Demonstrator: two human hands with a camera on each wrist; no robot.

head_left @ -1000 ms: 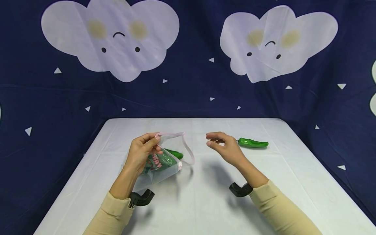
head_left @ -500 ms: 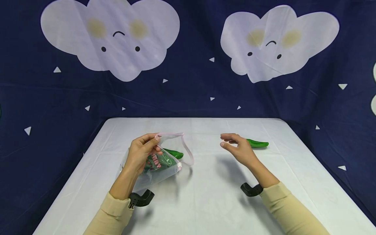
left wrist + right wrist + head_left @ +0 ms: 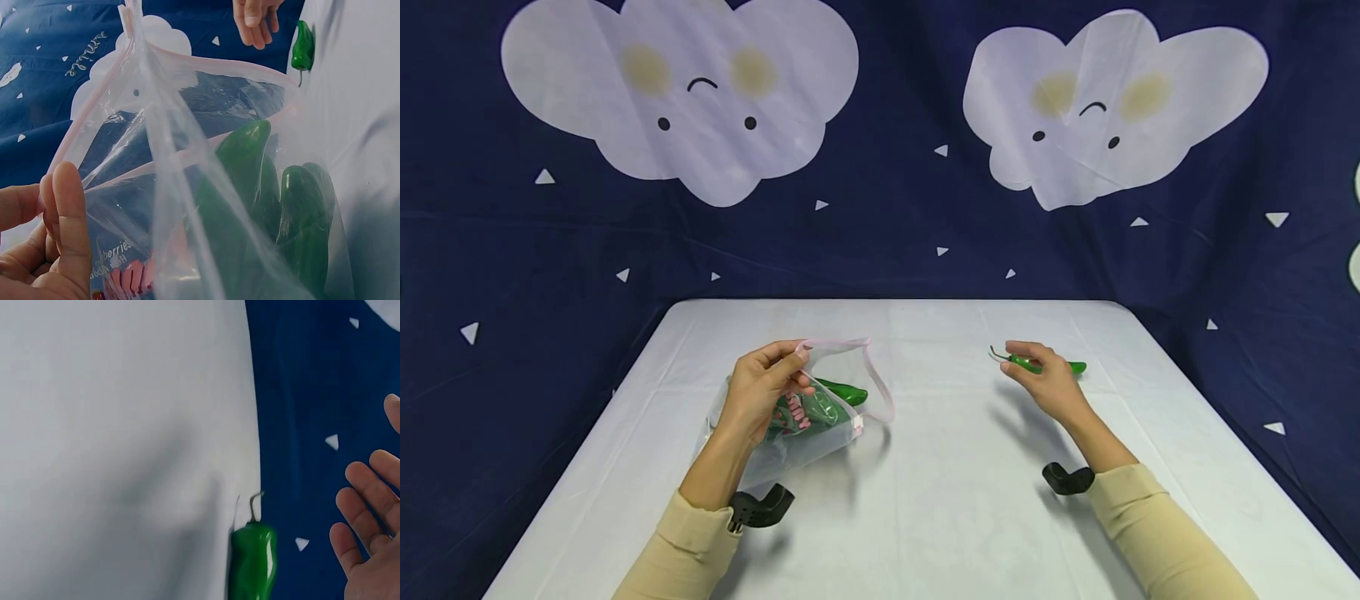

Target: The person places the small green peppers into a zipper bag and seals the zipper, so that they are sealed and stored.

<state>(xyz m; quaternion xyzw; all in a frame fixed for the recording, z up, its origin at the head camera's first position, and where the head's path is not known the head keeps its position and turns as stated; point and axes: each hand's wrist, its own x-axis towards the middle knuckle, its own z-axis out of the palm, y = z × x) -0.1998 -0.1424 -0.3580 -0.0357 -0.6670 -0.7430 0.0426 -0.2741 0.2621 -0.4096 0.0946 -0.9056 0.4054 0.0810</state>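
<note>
Between thumb and fingers, my left hand pinches the pink-edged rim of a clear zip bag. The bag's mouth gapes toward the right. Inside it lie several green peppers, partly hidden behind the film and its pink printing. Another green pepper lies on the table at the right, its thin stem pointing left. Over that pepper hovers my right hand, covering its middle in the head view. In the right wrist view, the fingers are spread and apart from the pepper.
A white cloth covers the table. Behind it hangs a dark blue curtain with cloud faces and small white triangles. Black bands with camera mounts sit at both wrists.
My right hand has moved right, from between the bag and the lone pepper to above that pepper. The left hand and the bag have stayed almost still.
</note>
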